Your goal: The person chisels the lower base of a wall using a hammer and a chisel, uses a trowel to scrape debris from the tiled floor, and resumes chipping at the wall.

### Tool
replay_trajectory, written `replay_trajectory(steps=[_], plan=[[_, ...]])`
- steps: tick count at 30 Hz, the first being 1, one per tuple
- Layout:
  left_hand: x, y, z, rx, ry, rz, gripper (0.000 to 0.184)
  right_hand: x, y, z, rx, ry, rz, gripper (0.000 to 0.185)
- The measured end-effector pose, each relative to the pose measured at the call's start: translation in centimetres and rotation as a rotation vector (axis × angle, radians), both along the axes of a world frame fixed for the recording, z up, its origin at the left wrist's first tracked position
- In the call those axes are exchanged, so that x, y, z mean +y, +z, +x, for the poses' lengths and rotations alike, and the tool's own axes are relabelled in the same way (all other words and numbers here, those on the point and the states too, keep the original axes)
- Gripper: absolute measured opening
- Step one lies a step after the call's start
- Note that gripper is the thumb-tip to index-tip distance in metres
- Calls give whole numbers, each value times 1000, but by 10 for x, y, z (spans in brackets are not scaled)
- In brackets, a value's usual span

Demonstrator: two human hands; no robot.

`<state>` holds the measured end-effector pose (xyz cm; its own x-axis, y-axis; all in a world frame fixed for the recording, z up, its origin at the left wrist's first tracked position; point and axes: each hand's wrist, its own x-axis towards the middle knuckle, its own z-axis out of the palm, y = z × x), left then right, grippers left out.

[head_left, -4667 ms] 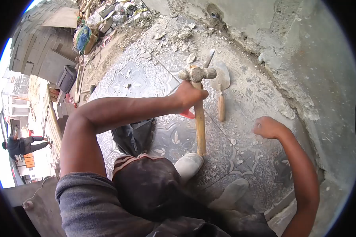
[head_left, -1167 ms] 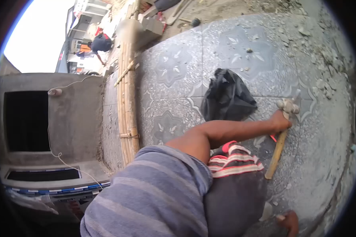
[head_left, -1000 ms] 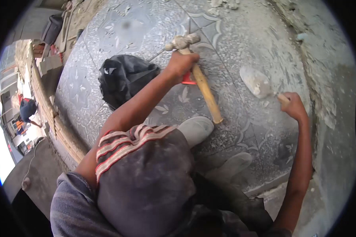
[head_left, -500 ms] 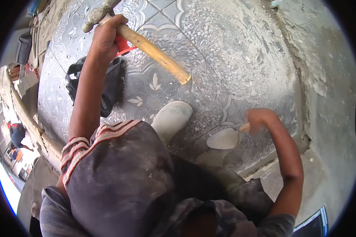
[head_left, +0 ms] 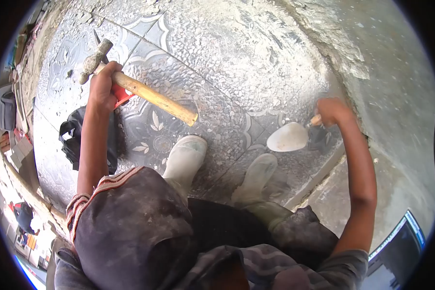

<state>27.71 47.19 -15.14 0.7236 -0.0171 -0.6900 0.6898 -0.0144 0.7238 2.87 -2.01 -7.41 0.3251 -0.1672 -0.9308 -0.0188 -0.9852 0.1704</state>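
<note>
Risking, perhaps, a dropped hammer (head_left: 162, 102) from crowding a red piece (head_left: 124, 97) into the same left hand (head_left: 104, 86), or a knocked boot (head_left: 187, 155) from swinging the trowel (head_left: 287, 137) low. Clenching left fingers around the hammer, just below its head; grasping the trowel's handle in the right hand (head_left: 334, 111), with its blade beside those fingers, bootward

**Hammer (head_left: 152, 96) out left, trowel (head_left: 287, 137) out right!**

And here's the left hand (head_left: 104, 86) around the hammer, the bag (head_left: 72, 145) on the floor (head_left: 212, 72) beneath that forearm! Over right, the right hand (head_left: 334, 112) has the trowel, its blade pointing left. Two boots (head_left: 186, 155) stand between the hands. The wall (head_left: 396, 82) borders the floor's right side; far left, past the bag, another person (head_left: 23, 216)!
</note>
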Motion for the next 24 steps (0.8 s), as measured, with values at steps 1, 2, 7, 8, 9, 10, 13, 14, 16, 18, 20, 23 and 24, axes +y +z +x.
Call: replay_trajectory(steps=[1,2,7,8,9,10,13,14,16,18,20,23,24], plan=[[-1,0,-2,-6,-2,-19,10,-17,-14,-20,3,46,-66,27],[0,-1,-4,20,-8,-37,9,-30,-21,-29,4,92,-130,27],[3,-1,-2,46,-23,-3,9,-50,-38,34,-190,-291,-17,27],[1,-1,-2,31,-29,7,9,-38,-35,64,-186,-320,-5,26],[-5,4,-4,53,-24,26,9,-26,-36,91,-234,-329,35,24],[-8,7,-5,58,-11,25,9,-13,-33,115,-382,-291,77,24],[-3,1,-7,26,33,-22,9,16,-27,157,-595,-327,343,26],[-5,2,-9,38,41,-47,9,31,-22,161,-590,-355,417,28],[-10,9,-12,61,74,-29,9,61,11,151,-386,-715,552,23],[-18,18,-13,58,97,16,7,54,8,121,-364,-857,725,26],[-18,15,-8,19,64,18,15,43,-7,89,-433,-1109,753,28],[-19,4,-5,-13,57,4,19,67,-44,75,-783,-1390,777,29],[-22,5,-6,-18,45,-9,20,85,-62,83,-961,-1382,744,29]])
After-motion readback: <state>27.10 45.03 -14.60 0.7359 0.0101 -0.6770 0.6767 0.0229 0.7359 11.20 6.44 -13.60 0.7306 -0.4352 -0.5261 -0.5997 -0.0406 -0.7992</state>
